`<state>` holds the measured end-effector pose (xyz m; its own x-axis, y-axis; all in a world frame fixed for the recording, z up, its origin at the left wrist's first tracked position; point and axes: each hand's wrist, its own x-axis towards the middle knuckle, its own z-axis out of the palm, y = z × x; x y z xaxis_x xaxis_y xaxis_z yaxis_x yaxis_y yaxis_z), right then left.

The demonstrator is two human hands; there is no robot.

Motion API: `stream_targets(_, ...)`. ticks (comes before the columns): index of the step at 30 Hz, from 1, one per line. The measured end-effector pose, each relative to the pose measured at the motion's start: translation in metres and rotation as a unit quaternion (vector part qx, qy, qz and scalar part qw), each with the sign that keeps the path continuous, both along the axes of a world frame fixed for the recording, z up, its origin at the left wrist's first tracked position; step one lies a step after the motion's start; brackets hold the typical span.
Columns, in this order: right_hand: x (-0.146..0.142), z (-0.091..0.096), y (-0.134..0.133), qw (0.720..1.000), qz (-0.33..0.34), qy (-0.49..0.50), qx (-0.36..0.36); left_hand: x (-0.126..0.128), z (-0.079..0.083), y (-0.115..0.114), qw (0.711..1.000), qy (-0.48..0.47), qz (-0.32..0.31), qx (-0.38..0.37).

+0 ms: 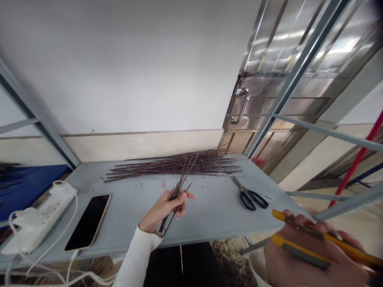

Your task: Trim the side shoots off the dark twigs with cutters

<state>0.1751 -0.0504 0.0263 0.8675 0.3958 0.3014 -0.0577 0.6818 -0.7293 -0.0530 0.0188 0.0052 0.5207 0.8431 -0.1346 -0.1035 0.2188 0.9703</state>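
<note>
My left hand (167,209) is above the front of the grey table, its fingers closed round a small bunch of thin dark twigs (181,179). The twigs lean upward to the right, and their lower ends stick out below the palm. At the lower right, past the table's corner, my right hand (311,241) grips a tool with yellow-and-black handles (299,252). Its working end is hidden, so its exact kind is unclear. A large pile of similar twigs (167,165) lies along the table's back. Scissors with dark handles (249,195) rest on the right side.
On the left are a phone (88,223) and a white power strip (44,217) with plugs and loose cables. Grey metal uprights (263,127) frame the grey table (209,215). A wall stands behind, with a metal door (269,107) at right. More twigs (231,261) lie below.
</note>
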Motion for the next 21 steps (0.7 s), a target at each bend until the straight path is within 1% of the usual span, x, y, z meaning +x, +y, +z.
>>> stream_targets(1,-0.002,-0.001,0.001,0.999,0.000,0.024,0.032,0.000,0.000,0.000,1.000,-0.005,0.005,0.001)
stream_targets(2,-0.003,-0.004,0.003,0.998,0.012,0.037,0.044,0.001,0.000,0.000,1.000,-0.012,0.013,0.002)
stream_targets(3,-0.004,-0.008,0.006,0.998,0.036,0.039,0.025,0.001,-0.001,0.000,1.000,-0.019,0.021,0.004)
stream_targets(4,-0.003,-0.014,0.009,0.997,0.068,0.027,-0.030,0.001,-0.001,-0.001,0.999,-0.026,0.030,0.006)
stream_targets(5,-0.002,-0.022,0.013,0.990,0.095,0.000,-0.100,0.002,-0.001,-0.001,0.999,-0.030,0.038,0.008)
stream_targets(6,0.000,-0.032,0.017,0.976,0.120,-0.043,-0.178,0.002,-0.001,-0.001,0.999,-0.031,0.044,0.009)
stream_targets(7,0.002,-0.042,0.022,0.950,0.142,-0.103,-0.258,0.002,0.000,-0.002,0.998,-0.028,0.048,0.009)
stream_targets(8,0.004,-0.053,0.027,0.912,0.159,-0.175,-0.334,0.002,0.001,-0.002,0.998,-0.023,0.050,0.009)
stream_targets(9,0.005,-0.064,0.033,0.862,0.166,-0.260,-0.402,0.001,0.002,-0.003,0.999,-0.019,0.049,0.011)
stream_targets(10,0.005,-0.074,0.039,0.801,0.164,-0.347,-0.459,0.000,0.003,-0.003,0.999,-0.016,0.047,0.013)
stream_targets(11,0.004,-0.082,0.044,0.738,0.154,-0.423,-0.503,-0.001,0.005,-0.003,0.999,-0.014,0.043,0.017)
stream_targets(12,0.002,-0.089,0.049,0.683,0.142,-0.480,-0.532,-0.002,0.006,-0.003,0.999,-0.013,0.039,0.020)
stream_targets(13,-0.001,-0.094,0.054,0.641,0.131,-0.518,-0.551,-0.004,0.008,-0.003,0.999,-0.011,0.036,0.023)
stream_targets(14,-0.004,-0.098,0.059,0.614,0.123,-0.540,-0.563,-0.005,0.009,-0.002,0.999,-0.010,0.035,0.025)
stream_targets(15,-0.007,-0.102,0.063,0.600,0.119,-0.551,-0.568,-0.006,0.011,-0.002,0.999,-0.008,0.035,0.028)
stream_targets(19,-0.015,-0.112,0.079,0.562,0.122,-0.584,-0.574,-0.007,0.017,0.001,0.998,-0.003,0.049,0.038)
stream_targets(21,-0.017,-0.118,0.088,0.554,0.126,-0.594,-0.569,-0.006,0.022,0.001,0.998,0.000,0.052,0.039)
